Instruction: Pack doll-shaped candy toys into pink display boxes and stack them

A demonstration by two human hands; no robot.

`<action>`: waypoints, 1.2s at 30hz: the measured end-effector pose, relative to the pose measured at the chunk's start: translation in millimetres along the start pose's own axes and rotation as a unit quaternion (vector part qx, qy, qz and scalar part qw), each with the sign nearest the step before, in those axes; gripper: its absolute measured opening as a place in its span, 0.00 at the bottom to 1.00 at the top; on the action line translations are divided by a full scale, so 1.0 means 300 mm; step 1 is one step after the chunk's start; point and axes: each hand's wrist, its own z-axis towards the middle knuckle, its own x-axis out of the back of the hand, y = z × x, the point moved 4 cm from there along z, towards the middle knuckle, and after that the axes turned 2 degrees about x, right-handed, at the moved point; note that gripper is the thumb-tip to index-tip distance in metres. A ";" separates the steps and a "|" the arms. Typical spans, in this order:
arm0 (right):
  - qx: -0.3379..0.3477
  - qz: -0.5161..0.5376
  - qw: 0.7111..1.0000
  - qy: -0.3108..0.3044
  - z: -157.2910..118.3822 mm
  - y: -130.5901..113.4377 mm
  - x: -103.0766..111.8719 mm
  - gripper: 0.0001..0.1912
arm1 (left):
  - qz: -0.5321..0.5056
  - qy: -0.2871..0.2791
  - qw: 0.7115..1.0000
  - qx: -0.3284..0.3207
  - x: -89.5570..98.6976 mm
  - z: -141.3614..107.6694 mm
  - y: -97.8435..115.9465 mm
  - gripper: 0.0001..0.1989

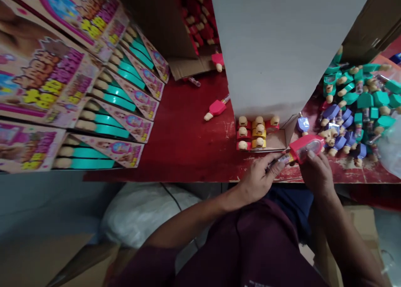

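Observation:
A pink plastic toy point(299, 149) with a clear window is held between my two hands, just above the table's front edge. My left hand point(260, 175) pinches its narrow tube end, which has a printed label. My right hand point(317, 170) grips the wide pink body, thumb on the window. Left of the toy stands an open display box point(266, 53) with a tall pale panel. Tan-headed toys point(259, 131) with red and yellow bodies fill part of its lower tray; the right side of that tray is a bare cardboard space.
Green toys point(365, 100) and purple toys point(338, 144) lie piled at right beside a clear plastic bag point(391, 147). A loose pink toy point(216, 108) lies on the red table point(184, 140). Filled display boxes point(103, 107) stand at left. A carton point(150, 19) is behind.

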 end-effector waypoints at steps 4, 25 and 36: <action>0.014 -0.051 0.998 0.043 -0.019 -0.027 0.027 0.18 | -0.051 -0.043 0.996 0.051 -0.002 -0.002 -0.011 0.20; 0.045 -0.257 0.963 0.061 -0.043 0.007 0.052 0.16 | 0.177 0.088 0.973 -0.122 -0.019 -0.074 -0.153 0.21; 0.225 -0.486 0.838 -0.105 0.207 0.129 0.059 0.14 | 0.293 0.425 0.856 -0.031 0.366 -0.053 -0.424 0.23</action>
